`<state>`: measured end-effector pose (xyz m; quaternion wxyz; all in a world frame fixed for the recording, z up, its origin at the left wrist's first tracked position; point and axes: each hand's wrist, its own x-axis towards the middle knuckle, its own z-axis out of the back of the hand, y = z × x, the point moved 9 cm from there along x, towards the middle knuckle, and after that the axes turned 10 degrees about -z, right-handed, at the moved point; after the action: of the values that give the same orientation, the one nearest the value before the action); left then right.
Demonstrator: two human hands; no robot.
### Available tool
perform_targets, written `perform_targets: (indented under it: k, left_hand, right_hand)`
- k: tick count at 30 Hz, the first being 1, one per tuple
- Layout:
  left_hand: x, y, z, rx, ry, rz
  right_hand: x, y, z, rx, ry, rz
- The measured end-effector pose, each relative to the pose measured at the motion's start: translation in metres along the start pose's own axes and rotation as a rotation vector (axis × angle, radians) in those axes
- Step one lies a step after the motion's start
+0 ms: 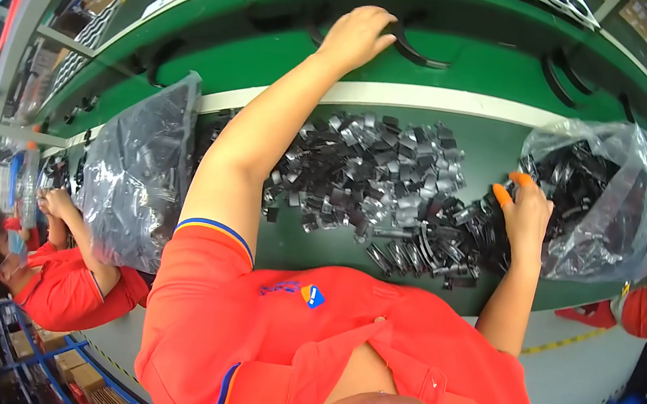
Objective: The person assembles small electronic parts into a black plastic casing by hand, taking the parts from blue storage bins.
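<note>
The left hand [357,35] curls its fingers onto a black curved band [411,51] — light, stiff, best gripped mid-arc — while the right hand [524,214], fingers spread loosely, rests on small black clips [392,183].

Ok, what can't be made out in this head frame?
- Left hand: palm and grip on the black curved part hidden by its own back.
- Right hand: fingertips buried in the pile of small black parts.
- Clear plastic bag: contents blurred by glare.
- Grey bag: contents unreadable.
</note>
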<state>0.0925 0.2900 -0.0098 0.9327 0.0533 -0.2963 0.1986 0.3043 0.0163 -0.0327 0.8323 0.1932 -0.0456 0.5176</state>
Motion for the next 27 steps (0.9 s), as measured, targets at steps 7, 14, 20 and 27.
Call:
perform_targets:
  k: [7, 14, 20, 27]
  left_hand:
    - [-0.110, 0.189, 0.068, 0.397, -0.230, 0.750]
    - [-0.169, 0.270, 0.027, 0.254, 0.238, 1.248]
    - [-0.141, 0.252, 0.065, -0.373, -0.591, 1.011]
    - [-0.050, 0.032, 0.122, -1.478, -0.751, 0.619]
  right_hand:
    - [0.008, -0.005, -0.009, 0.343, 0.208, -0.291]
    - [-0.004, -0.005, -0.008, 1.076, 0.179, -0.466]
    - [-0.001, -0.001, -0.002, 1.244, 0.106, -0.353]
    - [-0.007, 0.016, 0.025, 1.561, 0.020, -0.345]
